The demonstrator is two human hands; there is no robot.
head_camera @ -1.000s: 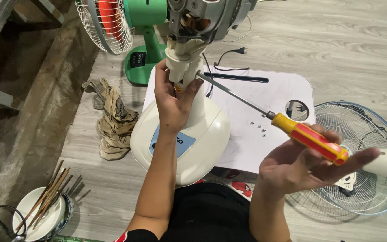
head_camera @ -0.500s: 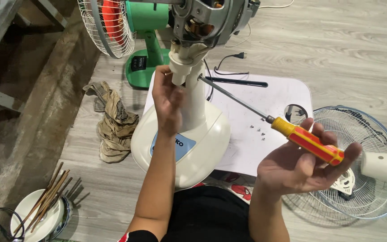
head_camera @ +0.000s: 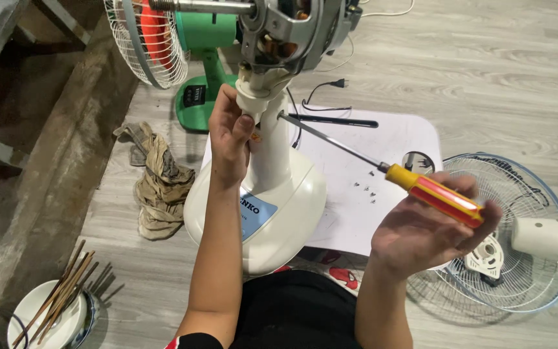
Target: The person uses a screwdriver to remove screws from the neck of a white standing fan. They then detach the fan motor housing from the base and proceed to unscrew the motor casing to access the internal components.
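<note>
L hand [head_camera: 230,139]: fingers curled tight round the neck of the white fan [head_camera: 272,187], thumb pressed on the front just under the motor, arm running straight up from the bottom edge. Can't tell if something small is pinched under the thumb; there's an orange speck there, too tiny to read.

R hand [head_camera: 431,229]: palm up, fingers loosely curled under the screwdriver [head_camera: 434,194], thumb over the red-and-yellow handle, so it's cradled more than clenched. Shaft slants up-left and the tip sits right at the fan's neck, just beside the L thumb.

Rel. to the white fan, which stands upright in the middle w/ its round base nearest the person:
- bare motor [head_camera: 292,29] on top of it, blade shaft sticking out to the left
- white board [head_camera: 389,139] flat behind and right of the base, w/ a few small screws [head_camera: 364,187] loose on it and a black rod [head_camera: 334,121] along its far edge
- wire guard [head_camera: 524,258] on the floor well to the right
- green fan [head_camera: 205,71] behind-left
- dirty rag [head_camera: 159,184] just left of the base
- white bowl of sticks [head_camera: 50,317] far left, near corner
</note>
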